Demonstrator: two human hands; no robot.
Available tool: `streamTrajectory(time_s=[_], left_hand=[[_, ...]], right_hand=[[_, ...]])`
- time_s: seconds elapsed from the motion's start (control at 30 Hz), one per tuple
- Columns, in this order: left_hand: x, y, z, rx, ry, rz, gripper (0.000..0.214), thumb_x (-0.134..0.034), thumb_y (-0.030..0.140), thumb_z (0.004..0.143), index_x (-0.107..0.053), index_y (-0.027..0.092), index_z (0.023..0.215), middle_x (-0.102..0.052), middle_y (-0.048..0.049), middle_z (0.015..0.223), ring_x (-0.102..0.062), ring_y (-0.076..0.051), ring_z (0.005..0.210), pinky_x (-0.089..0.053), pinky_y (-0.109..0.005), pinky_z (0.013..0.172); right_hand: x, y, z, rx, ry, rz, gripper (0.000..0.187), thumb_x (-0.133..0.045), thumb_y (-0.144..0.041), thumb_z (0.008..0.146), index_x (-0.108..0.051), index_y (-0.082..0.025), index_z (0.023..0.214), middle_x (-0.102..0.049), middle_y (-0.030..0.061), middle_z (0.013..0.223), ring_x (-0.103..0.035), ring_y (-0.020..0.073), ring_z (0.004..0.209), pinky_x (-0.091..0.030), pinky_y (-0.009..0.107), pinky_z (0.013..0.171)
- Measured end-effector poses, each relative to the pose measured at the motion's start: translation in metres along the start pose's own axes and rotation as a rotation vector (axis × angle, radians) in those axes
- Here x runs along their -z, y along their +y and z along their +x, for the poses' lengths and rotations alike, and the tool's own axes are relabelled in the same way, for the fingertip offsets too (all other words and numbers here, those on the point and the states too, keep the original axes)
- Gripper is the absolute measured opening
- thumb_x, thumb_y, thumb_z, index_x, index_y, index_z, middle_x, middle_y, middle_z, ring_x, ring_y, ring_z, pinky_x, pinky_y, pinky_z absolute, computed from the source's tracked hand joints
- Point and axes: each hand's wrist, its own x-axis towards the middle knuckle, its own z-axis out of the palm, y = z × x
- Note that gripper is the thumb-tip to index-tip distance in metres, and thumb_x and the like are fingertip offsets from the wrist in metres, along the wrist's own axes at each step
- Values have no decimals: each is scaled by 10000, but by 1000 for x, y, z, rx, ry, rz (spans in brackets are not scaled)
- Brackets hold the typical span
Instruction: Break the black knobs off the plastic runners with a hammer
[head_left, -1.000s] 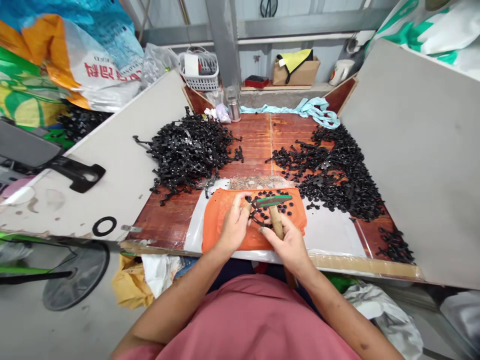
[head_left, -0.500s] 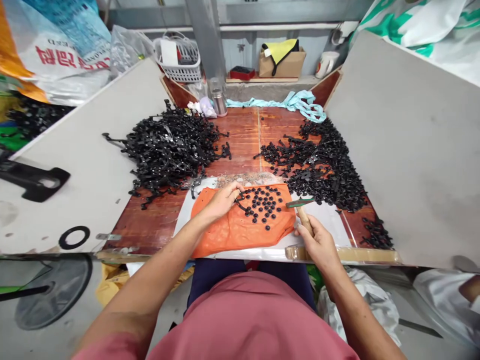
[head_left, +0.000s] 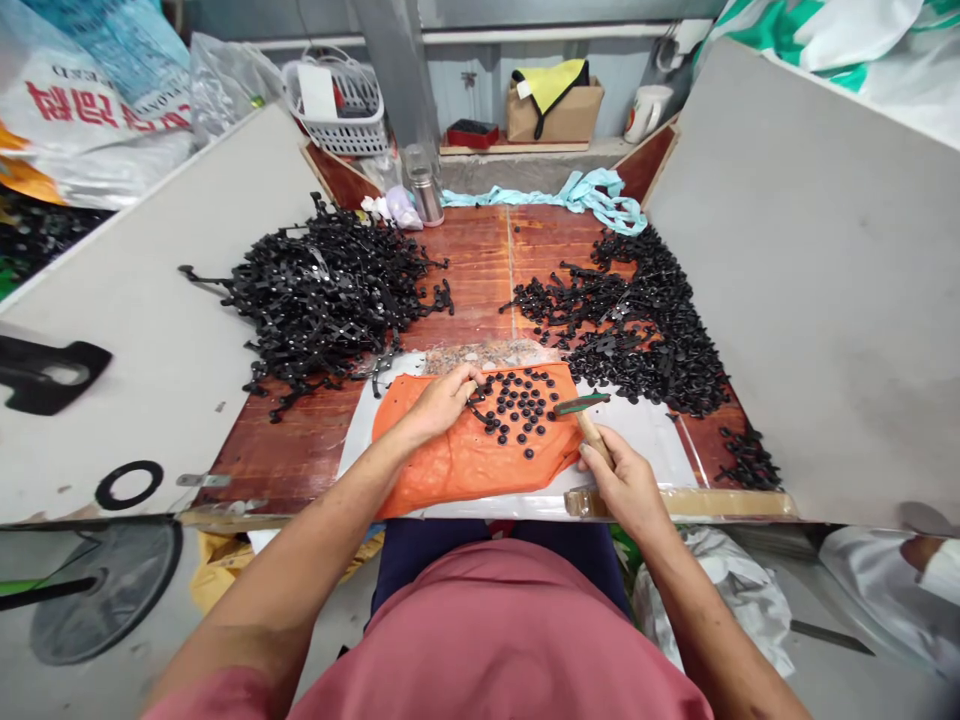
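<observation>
Your left hand (head_left: pixel 444 403) pinches a black strip (head_left: pixel 480 413) over the orange cloth (head_left: pixel 457 462), fingertips hiding its end, while your right hand (head_left: pixel 628 482) wraps the wooden handle of a green-edged hammer (head_left: pixel 582 403) near the cloth's right edge, your palm covering the handle's butt. Black discs (head_left: pixel 522 439) dot the cloth between your hands; you can't tell whether the hammer head touches it. Well beyond the cloth's left, a cut-off bag (head_left: pixel 97 105) shows red characters, too skewed to read surely.
</observation>
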Motion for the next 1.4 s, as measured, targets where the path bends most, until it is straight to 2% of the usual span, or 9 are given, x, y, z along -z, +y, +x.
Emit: streamTrajectory(time_s=[0.33, 0.5, 0.63, 0.77, 0.93, 1.07, 1.2, 1.23, 1.4], left_hand=[[-1, -4, 0, 1, 6, 30, 155, -431, 225, 911, -581, 220, 953, -685, -28, 1000, -614, -192, 924, -462, -317, 890], [-5, -7, -1, 14, 14, 91, 167, -445, 239, 923, -597, 231, 993, -692, -24, 940, -629, -199, 872, -466, -317, 843], [-6, -6, -2, 35, 21, 107, 162, -454, 238, 933, -598, 237, 1007, -699, -21, 932, -637, -198, 855, -476, -316, 829], [-7, -6, 0, 21, 26, 95, 161, -456, 234, 939, -595, 238, 1021, -706, -34, 1005, -644, -206, 918, -481, -336, 881], [-8, -9, -1, 17, 34, 119, 186, -451, 239, 949, -592, 244, 1070, -703, -41, 999, -651, -212, 911, -488, -334, 873], [-8, -9, -2, 39, 33, 147, 205, -456, 250, 961, -582, 250, 1123, -719, -57, 1029, -671, -227, 890, -489, -331, 834], [-8, -7, -2, 64, 39, 216, 219, -451, 268, 978, -558, 232, 1166, -726, -86, 1020, -686, -256, 907, -489, -349, 834], [-8, -7, -2, 72, 40, 225, 219, -453, 269, 980, -553, 229, 1171, -728, -91, 1022, -690, -257, 914, -491, -347, 833], [-7, -4, -2, 129, 32, 286, 182, -464, 304, 987, -552, 236, 1131, -728, -87, 931, -699, -270, 873, -490, -340, 805]], right_hand=[[0, -10, 1, 32, -39, -45, 386, -479, -416, 1027, -626, -188, 1302, -635, -5, 780, -603, 193, 742, -461, 292, 737], [1, -20, 6, 75, -58, -167, 424, -447, -423, 1038, -646, -184, 1327, -707, 27, 819, -661, 205, 752, -495, 302, 726], [-1, -50, 22, 197, -59, -322, 483, -441, -365, 1035, -566, -243, 1486, -766, 84, 1165, -731, 259, 958, -542, 357, 843], [-17, -80, 45, 377, -58, -303, 541, -431, -301, 1043, -440, -350, 1582, -664, 16, 1410, -691, 254, 1172, -536, 382, 998], [-38, -84, 66, 370, -134, -453, 520, -496, -288, 1023, -510, -395, 1532, -765, 39, 1220, -744, 289, 1011, -579, 426, 905], [-40, -81, 65, 431, -74, -414, 549, -435, -272, 1052, -417, -366, 1592, -719, 35, 1323, -708, 255, 1132, -550, 390, 982], [-40, -85, 65, 329, -156, -631, 511, -505, -294, 1030, -514, -405, 1528, -807, 46, 956, -763, 278, 821, -590, 409, 818], [-40, -87, 65, 328, -166, -643, 502, -507, -306, 1032, -520, -409, 1523, -807, 45, 945, -762, 278, 807, -590, 408, 810], [-37, -88, 67, 445, -61, -470, 528, -414, -292, 1064, -431, -364, 1587, -742, 37, 1270, -714, 255, 1121, -548, 378, 975]])
